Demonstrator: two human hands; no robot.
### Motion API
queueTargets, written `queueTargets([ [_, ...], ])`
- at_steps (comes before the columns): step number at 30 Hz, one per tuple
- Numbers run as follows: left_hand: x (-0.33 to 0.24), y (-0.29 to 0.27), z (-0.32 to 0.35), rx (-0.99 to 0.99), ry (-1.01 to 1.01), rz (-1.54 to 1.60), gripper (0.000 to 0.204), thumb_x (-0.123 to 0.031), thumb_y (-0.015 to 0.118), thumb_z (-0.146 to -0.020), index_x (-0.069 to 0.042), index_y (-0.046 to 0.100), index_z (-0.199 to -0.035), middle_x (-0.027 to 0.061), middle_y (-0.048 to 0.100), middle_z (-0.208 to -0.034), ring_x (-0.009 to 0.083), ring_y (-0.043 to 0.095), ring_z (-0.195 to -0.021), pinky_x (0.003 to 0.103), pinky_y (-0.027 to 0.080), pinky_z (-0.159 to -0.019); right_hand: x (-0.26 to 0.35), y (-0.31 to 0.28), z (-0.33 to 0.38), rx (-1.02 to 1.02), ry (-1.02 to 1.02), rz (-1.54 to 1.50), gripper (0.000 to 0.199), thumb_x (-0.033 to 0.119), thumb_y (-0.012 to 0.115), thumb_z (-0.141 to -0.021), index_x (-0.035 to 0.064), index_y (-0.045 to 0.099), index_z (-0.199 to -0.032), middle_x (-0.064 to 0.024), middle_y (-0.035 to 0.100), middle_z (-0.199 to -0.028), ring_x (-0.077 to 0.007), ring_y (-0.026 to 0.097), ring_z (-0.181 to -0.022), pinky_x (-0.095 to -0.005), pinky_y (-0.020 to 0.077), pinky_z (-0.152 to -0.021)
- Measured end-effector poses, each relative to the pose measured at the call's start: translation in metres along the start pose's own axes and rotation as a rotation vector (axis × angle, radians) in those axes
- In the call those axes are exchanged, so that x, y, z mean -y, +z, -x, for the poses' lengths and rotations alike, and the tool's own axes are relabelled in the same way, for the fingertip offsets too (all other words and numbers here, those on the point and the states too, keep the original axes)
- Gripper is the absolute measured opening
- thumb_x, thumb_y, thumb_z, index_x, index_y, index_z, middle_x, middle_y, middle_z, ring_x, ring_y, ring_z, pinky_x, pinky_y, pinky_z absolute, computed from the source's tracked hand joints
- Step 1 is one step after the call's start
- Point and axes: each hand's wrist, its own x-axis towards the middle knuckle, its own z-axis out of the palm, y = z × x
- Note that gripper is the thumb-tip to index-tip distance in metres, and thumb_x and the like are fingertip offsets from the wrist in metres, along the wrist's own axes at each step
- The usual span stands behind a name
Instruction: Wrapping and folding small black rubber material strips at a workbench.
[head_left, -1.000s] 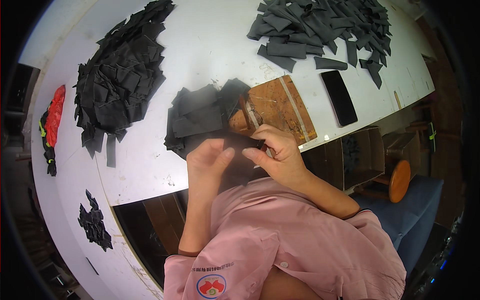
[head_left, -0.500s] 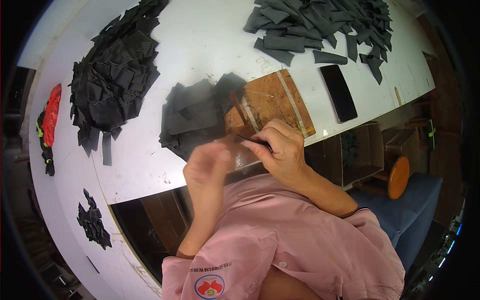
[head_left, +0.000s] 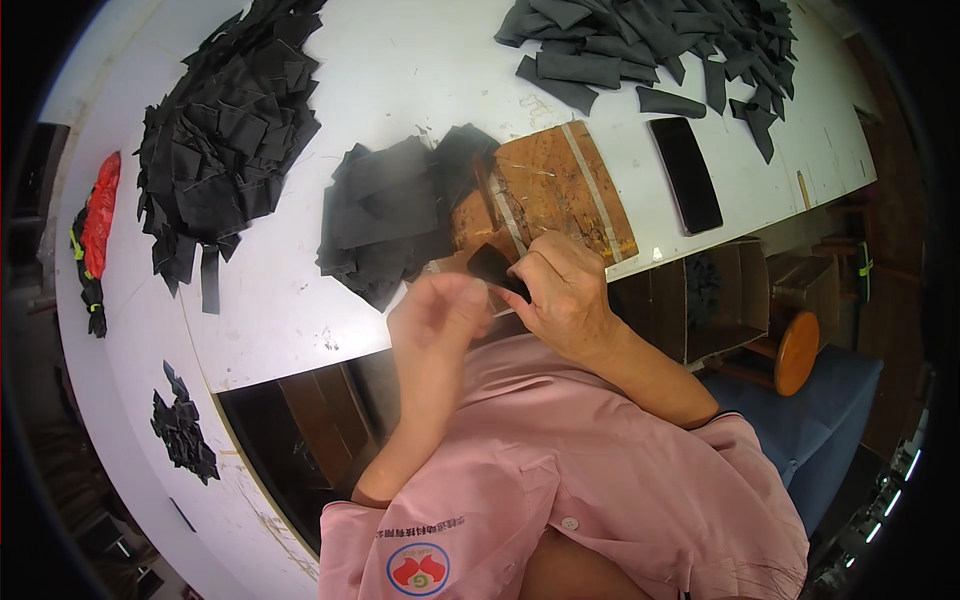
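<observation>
My right hand [head_left: 565, 295] pinches a small black fabric piece [head_left: 491, 266] at the table's near edge, its thumb and bent fingers closed on it. Right beside the piece is my left hand [head_left: 435, 318], slightly blurred, with fingers curled and fingertips pressed together. Whether those fingertips hold an edge of the fabric is hidden. Just beyond my hands lies a worn brown wooden board [head_left: 555, 185] with pale tape strips across it. A loose stack of dark fabric pieces [head_left: 385, 205] lies left of the board, partly hazy in the picture.
A large heap of black fabric pieces [head_left: 225, 140] covers the far left, and dark folded strips [head_left: 640, 40] the far right. A black phone [head_left: 686, 175] lies right of the board. A red bundle [head_left: 103, 215] and a small scrap pile [head_left: 183, 430] sit leftward. Below right are a cardboard box [head_left: 725, 300] and a stool [head_left: 797, 353].
The fabric piece now shows its flat face between my hands; before, only a thin edge was visible. My left hand has moved right, closer to my right hand.
</observation>
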Motion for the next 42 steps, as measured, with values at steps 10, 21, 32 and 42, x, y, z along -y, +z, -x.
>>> queueTargets([
  [10,-0.001,-0.004,-0.005,-0.033,-0.078,0.064,0.009,-0.008,0.056,-0.078,0.0,0.054,-0.081,0.0061,0.058,-0.071,0.0108,0.054,-0.059,0.021,0.041,-0.051,-0.002,0.005,0.0,-0.001,-0.053,0.02,0.019,0.001,0.055,-0.048,0.0049,0.038,-0.057,-0.0078,0.036,-0.06,-0.0229,0.045,-0.054,-0.0334,0.0384,-0.047],
  [21,0.002,-0.003,-0.004,-0.039,-0.102,-0.005,0.007,-0.003,0.057,-0.075,0.0,0.054,-0.081,0.0049,0.056,-0.069,0.0096,0.052,-0.057,0.019,0.04,-0.05,-0.003,0.007,0.0,0.041,-0.084,0.097,0.016,0.005,0.055,-0.055,0.0061,0.039,-0.057,-0.0065,0.036,-0.059,-0.0209,0.045,-0.055,-0.0324,0.0388,-0.047],
  [32,0.017,-0.006,-0.019,-0.127,-0.114,0.071,0.008,0.001,0.053,-0.074,0.002,0.056,-0.081,0.0029,0.054,-0.065,0.0076,0.049,-0.05,0.017,0.037,-0.045,-0.004,0.011,-0.004,0.034,-0.19,0.149,0.015,0.004,0.053,-0.051,0.0055,0.038,-0.054,-0.0064,0.032,-0.057,-0.0206,0.04,-0.051,-0.0305,0.0341,-0.043],
  [42,0.012,-0.006,-0.014,-0.143,0.177,-0.186,0.008,0.006,0.053,-0.075,0.002,0.056,-0.082,0.0001,0.054,-0.064,0.0021,0.045,-0.052,0.016,0.036,-0.047,0.01,-0.008,-0.003,0.264,0.358,-0.58,0.041,0.021,0.073,-0.063,0.0001,0.053,-0.093,-0.0088,0.05,-0.079,-0.0212,0.053,-0.062,-0.0284,0.0437,-0.055],
])
